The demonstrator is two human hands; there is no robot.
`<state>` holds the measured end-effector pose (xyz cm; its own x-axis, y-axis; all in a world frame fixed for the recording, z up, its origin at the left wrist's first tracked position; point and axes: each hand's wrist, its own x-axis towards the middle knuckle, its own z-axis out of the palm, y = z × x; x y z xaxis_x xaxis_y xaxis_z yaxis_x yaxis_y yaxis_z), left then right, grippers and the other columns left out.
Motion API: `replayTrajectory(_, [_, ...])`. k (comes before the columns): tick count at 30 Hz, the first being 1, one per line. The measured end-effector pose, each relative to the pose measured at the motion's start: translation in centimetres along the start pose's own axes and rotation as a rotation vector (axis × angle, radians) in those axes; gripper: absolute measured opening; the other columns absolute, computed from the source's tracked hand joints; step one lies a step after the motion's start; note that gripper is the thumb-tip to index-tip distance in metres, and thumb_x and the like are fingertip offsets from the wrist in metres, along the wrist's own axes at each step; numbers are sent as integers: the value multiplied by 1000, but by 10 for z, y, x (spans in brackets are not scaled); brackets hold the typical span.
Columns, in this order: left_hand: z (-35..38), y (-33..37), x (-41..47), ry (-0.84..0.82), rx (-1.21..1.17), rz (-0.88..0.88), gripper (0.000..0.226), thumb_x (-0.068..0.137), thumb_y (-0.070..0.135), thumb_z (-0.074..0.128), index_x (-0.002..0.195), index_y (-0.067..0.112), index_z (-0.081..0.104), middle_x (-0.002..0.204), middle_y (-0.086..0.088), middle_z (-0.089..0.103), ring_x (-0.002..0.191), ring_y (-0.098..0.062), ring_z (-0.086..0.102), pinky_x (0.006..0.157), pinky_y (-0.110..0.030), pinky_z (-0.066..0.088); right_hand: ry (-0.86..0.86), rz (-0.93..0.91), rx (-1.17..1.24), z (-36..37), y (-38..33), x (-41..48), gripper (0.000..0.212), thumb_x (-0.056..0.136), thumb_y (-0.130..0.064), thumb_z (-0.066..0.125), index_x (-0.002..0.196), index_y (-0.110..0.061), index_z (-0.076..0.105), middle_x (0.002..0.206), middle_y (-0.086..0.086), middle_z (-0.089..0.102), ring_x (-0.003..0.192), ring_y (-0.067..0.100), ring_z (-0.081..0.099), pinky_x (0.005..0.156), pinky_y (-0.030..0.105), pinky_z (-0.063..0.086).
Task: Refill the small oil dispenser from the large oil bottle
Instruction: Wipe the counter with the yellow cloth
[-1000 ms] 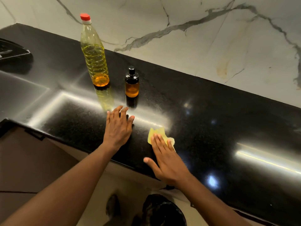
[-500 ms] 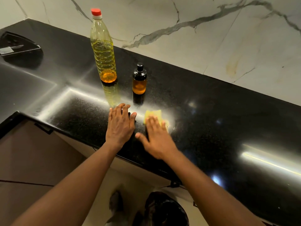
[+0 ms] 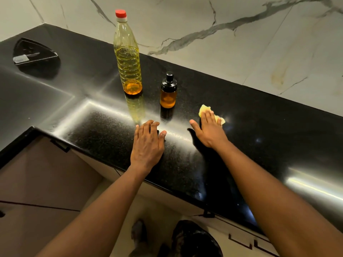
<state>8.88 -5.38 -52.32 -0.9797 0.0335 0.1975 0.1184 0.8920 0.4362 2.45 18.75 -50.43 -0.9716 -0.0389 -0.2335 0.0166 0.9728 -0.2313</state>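
A tall clear oil bottle (image 3: 128, 58) with a red cap stands upright on the black countertop (image 3: 278, 130), roughly two-thirds full of yellow oil. Just to its right stands the small amber oil dispenser (image 3: 168, 93) with a black pump top, also capped. My left hand (image 3: 148, 145) lies flat on the counter in front of both, fingers together, holding nothing. My right hand (image 3: 209, 128) presses flat on a yellow cloth (image 3: 204, 109), to the right of the dispenser. Most of the cloth is hidden under the fingers.
A black corner holder (image 3: 33, 52) sits at the far left of the counter. A marble wall (image 3: 222, 34) rises close behind the bottles. The counter's front edge runs diagonally below my wrists, with cabinet fronts and drawer handles (image 3: 241, 242) beneath.
My right hand has slid the yellow cloth across the counter, first forward and left toward the dispenser, then out to the right. My left hand has stayed flat in place.
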Motion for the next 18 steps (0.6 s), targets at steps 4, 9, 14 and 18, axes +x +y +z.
replayTrajectory(4, [1,-3,2,39,-26,-45,39,108,39,40,139,16,47,147,-9,48,141,-31,43,126,-50,23,-39,-196,-20,13,-49,-8,81,108,-62,22,167,-9,4,176,11,-2,162,24,-6,131,50,-5])
replayTrajectory(9, [0,-2,2,71,-50,-67,35,108,36,42,137,16,48,143,-7,50,137,-29,45,125,-48,24,-135,-567,-31,36,-50,-110,78,107,-64,21,168,-18,5,174,0,-6,161,13,-13,130,40,-11])
replayTrajectory(14, [1,-2,0,47,-17,-30,38,109,39,40,139,17,47,145,-7,48,139,-30,43,125,-50,25,-99,-419,-68,25,2,-98,96,94,-80,1,168,-18,8,175,3,-1,161,14,-9,131,41,-5])
replayTrajectory(18, [1,-2,-1,47,-10,-12,39,109,39,39,139,16,47,145,-8,49,140,-30,42,126,-50,24,-23,-194,-32,3,14,-10,79,107,-62,18,167,-12,12,176,11,5,163,23,0,130,48,1])
